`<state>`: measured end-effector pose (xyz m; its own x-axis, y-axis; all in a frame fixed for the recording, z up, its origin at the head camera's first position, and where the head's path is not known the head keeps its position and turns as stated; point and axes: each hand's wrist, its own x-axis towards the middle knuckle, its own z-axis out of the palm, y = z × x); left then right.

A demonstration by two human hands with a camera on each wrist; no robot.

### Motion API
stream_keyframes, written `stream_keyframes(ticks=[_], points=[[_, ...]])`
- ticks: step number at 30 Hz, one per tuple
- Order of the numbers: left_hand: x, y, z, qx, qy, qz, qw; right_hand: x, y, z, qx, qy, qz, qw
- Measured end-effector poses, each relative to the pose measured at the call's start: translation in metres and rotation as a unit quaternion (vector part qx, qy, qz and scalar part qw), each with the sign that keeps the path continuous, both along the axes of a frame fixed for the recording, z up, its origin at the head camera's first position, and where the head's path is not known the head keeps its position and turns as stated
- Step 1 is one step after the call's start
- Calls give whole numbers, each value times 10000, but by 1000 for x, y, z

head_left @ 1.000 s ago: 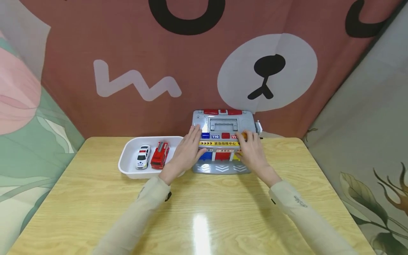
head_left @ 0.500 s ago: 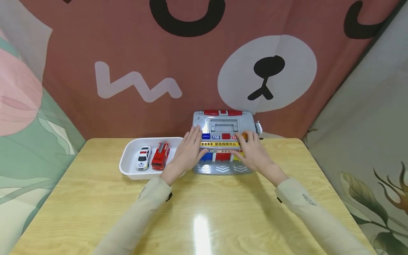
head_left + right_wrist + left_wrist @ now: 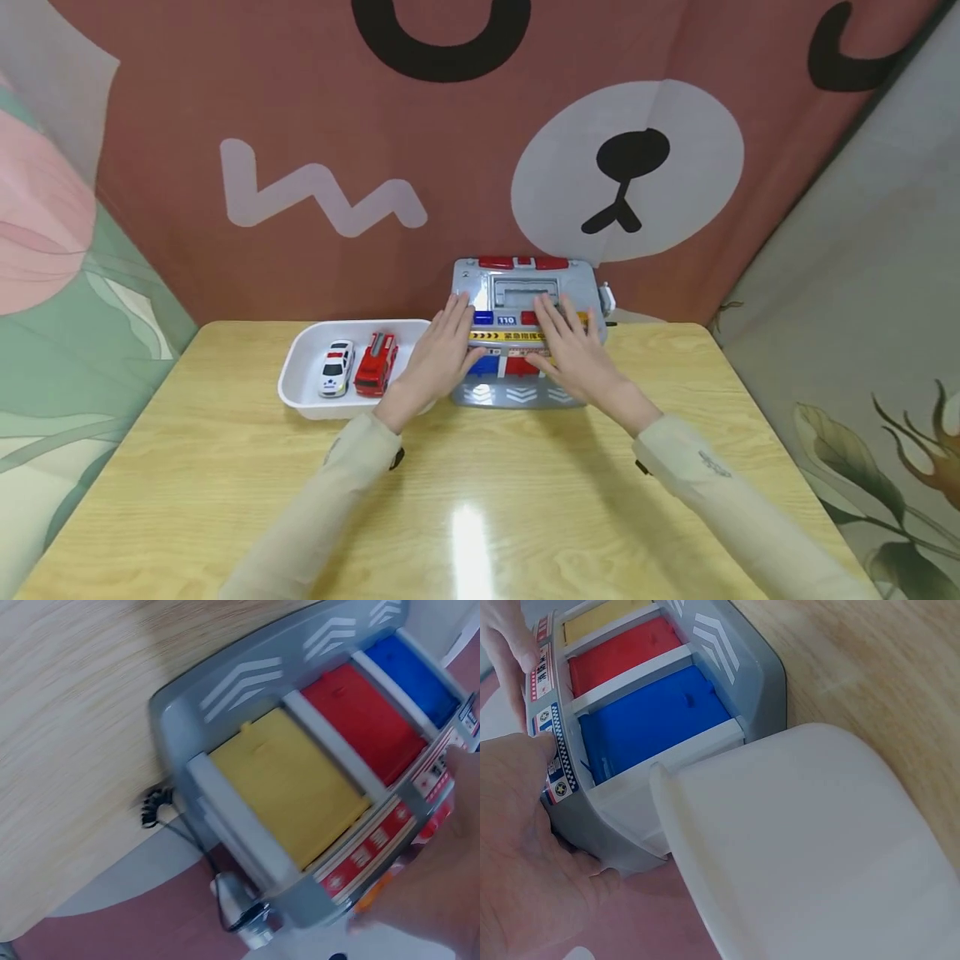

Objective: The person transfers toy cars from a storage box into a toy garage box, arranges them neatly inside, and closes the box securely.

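Observation:
A grey toy garage (image 3: pixel 525 398) stands at the back of the table, with blue, red and yellow doors along its front. My left hand (image 3: pixel 438 354) rests on its left end, fingers straight over the roof. In the left wrist view, that thumb touches the sticker strip above the blue door (image 3: pixel 656 724). My right hand (image 3: pixel 581 358) lies over the right half of the roof, fingers extended, fingertips right by the red button (image 3: pixel 529 317). It covers part of the yellow banner and most of the yellow door, which shows in the right wrist view (image 3: pixel 289 784).
Left of the garage stands a white tray (image 3: pixel 296 387) holding a white police car (image 3: pixel 337 368) and a red fire truck (image 3: pixel 377 365). A small grey-and-white handset (image 3: pixel 240 907) with a black coiled cord hangs at the garage's right side. A printed curtain (image 3: pixel 300 92) rises behind.
My right hand has shifted left along the roof, from beside the orange button to the red one, its fingers straighter and now over part of the banner. The left hand stays in place.

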<state>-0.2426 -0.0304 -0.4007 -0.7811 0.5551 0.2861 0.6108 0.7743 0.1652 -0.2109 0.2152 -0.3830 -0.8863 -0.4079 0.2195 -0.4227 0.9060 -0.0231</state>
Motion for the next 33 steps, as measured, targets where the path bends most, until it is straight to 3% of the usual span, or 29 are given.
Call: stream_keyframes(ticks=[11,24,33], points=[[-2,3,1,22,-42,3,10000,0,-13,5,263,-31,-164,9995],[-3,0,-2,-70,-163,-19,9998,3,-17,12,212,-90,-175,9996],[-3,-1,0,-41,-65,69,9999,1,-18,18,183,-152,-138,9996]])
